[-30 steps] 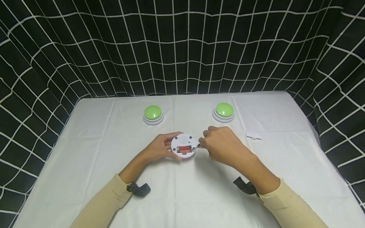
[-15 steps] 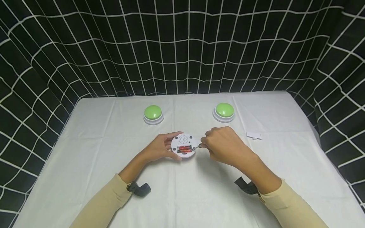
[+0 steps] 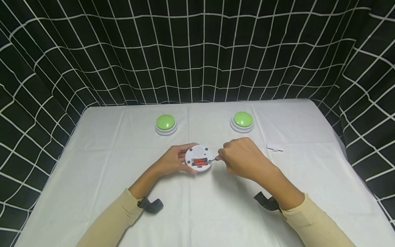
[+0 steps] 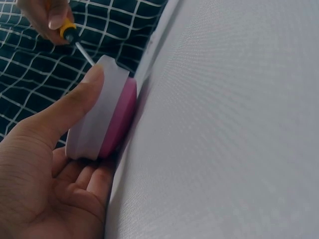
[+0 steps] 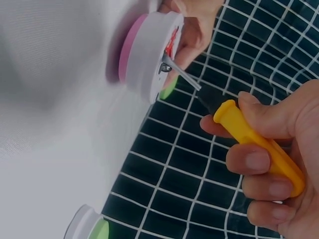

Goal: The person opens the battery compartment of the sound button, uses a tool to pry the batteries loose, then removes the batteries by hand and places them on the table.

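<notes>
A round white push button (image 3: pixel 192 150) lies upside down at mid-table, its pink dome (image 4: pixel 122 117) against the cloth. Its battery compartment is uncovered and shows red batteries (image 3: pixel 199 161). My left hand (image 3: pixel 171 161) holds the button by its rim, thumb on the near side and fingers on the far side. In my right hand (image 3: pixel 243 157) is a screwdriver (image 5: pixel 259 144) with a yellow handle and black collar. Its metal shaft (image 5: pixel 183 73) reaches the right end of the compartment, by a metal contact. Exactly what the tip touches is hard to see.
Two green-domed buttons, one left (image 3: pixel 165 122) and one right (image 3: pixel 242 120), stand upright farther back. A small white cover (image 3: pixel 274 147) lies to the right. White cloth covers the table (image 3: pixel 123 219); a black gridded curtain (image 3: pixel 197 51) hangs behind and at the sides.
My right hand has shifted slightly right and a little lower with the screwdriver, showing more of its shaft. My left hand and the upturned button have stayed in place.
</notes>
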`<act>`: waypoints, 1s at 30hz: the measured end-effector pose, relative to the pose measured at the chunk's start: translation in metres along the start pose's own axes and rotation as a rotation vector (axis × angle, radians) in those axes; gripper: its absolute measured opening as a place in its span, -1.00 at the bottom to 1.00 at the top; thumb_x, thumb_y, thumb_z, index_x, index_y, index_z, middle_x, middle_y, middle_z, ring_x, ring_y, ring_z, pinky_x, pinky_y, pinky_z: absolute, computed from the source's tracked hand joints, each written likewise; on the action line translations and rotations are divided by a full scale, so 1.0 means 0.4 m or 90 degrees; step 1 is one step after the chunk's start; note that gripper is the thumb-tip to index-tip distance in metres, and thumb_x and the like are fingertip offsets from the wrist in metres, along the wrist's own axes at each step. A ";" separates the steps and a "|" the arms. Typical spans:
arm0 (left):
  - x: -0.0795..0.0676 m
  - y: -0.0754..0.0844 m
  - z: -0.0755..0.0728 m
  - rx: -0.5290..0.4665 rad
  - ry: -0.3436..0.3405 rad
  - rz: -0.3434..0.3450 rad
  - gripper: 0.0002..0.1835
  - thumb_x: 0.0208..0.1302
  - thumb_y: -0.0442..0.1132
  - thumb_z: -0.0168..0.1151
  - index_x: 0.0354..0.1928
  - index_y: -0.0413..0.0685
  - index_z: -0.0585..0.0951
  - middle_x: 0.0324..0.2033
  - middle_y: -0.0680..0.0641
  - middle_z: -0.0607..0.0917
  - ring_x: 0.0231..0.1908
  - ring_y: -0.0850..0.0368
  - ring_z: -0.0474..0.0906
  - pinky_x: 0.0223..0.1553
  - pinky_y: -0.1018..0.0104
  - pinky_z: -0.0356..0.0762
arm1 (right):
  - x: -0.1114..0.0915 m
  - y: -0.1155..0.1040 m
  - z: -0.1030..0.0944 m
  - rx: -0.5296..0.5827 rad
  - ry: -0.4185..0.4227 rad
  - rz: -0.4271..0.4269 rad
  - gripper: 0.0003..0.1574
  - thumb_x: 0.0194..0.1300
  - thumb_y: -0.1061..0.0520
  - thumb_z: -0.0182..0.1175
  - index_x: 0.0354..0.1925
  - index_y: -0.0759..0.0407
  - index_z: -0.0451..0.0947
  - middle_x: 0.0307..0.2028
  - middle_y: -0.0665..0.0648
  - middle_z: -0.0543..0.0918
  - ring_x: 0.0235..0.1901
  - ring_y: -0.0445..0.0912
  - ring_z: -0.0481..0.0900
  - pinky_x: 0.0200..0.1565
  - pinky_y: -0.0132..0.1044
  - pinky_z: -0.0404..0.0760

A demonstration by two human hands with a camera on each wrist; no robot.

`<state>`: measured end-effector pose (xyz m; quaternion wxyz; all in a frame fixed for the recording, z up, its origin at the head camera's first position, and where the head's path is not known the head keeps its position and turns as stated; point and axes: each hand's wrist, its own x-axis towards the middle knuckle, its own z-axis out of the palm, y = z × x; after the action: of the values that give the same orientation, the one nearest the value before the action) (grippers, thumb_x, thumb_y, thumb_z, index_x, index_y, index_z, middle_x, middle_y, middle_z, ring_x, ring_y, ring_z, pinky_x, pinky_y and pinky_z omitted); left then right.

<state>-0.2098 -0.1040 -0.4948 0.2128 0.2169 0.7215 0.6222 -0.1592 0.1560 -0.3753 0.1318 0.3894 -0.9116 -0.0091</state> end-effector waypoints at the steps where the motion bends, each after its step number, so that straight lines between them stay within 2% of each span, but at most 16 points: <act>1: 0.000 0.001 0.000 0.001 0.000 0.000 0.06 -0.20 -0.47 0.66 0.47 -0.11 0.39 0.31 -0.15 0.56 0.25 0.01 0.56 0.20 0.31 0.57 | 0.000 0.000 0.000 -0.001 0.001 -0.002 -0.67 0.20 0.08 0.45 -0.63 0.02 0.58 -0.74 -0.11 0.29 -0.73 -0.18 0.21 -0.70 -0.29 0.24; 15: 0.003 -0.003 -0.001 0.011 0.000 -0.009 0.06 -0.19 -0.45 0.67 0.47 -0.09 0.38 0.31 -0.15 0.55 0.26 0.02 0.55 0.20 0.32 0.56 | -0.002 -0.003 -0.009 -0.044 0.009 -0.034 -0.88 0.09 0.14 0.52 -0.44 0.04 0.73 -0.65 -0.03 0.38 -0.59 -0.09 0.38 -0.66 -0.32 0.26; 30: 0.000 0.001 -0.003 0.004 -0.003 -0.010 0.06 -0.19 -0.45 0.66 0.47 -0.11 0.38 0.33 -0.15 0.54 0.27 0.00 0.53 0.22 0.31 0.55 | -0.002 -0.010 -0.020 -0.040 0.037 -0.012 -0.80 0.16 0.14 0.46 -0.55 0.05 0.65 -0.69 -0.04 0.36 -0.63 -0.10 0.34 -0.69 -0.31 0.24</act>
<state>-0.2107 -0.1049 -0.4943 0.2186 0.2131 0.7246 0.6179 -0.1537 0.1544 -0.3682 0.1701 0.3939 -0.9029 -0.0277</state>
